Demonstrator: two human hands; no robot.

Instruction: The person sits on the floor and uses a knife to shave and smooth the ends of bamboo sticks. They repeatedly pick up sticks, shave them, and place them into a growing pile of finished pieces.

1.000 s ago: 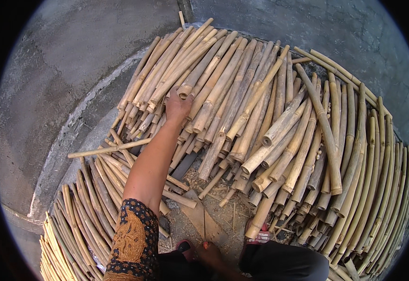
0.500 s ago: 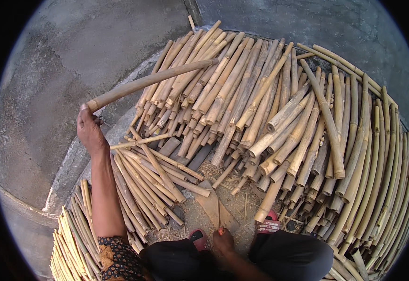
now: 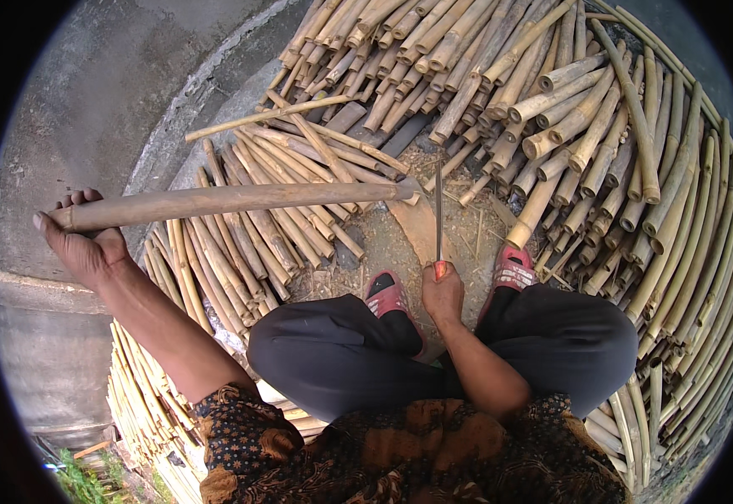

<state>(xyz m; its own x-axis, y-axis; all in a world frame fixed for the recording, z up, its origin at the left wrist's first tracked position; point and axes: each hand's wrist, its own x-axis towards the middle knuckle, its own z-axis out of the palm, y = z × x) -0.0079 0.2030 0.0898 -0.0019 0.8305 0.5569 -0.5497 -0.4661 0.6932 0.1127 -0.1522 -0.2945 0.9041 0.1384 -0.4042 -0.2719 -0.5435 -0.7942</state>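
Head view: the left hand is out at the far left, fingers wrapped around the near end of a thick brown bamboo pole, thumb along its end. Pole lies nearly level across the view, passing above a spread of thinner cut poles; its other end reaches the upper part of a flat wooden board, contact there impossible to tell. Right hand low and central, between the knees, fingers closed around the red-orange handle of a tool; its long narrow blade points away from the person, beside the board's right edge. Pale shavings and chips litter the ground nearby. Red sandals on both feet, one either side of the right hand; dark trousers, knees spread. Large stack of cut bamboo ahead, curving down the right side. Paler, slender sticks at lower left. Grey concrete beyond the left hand.
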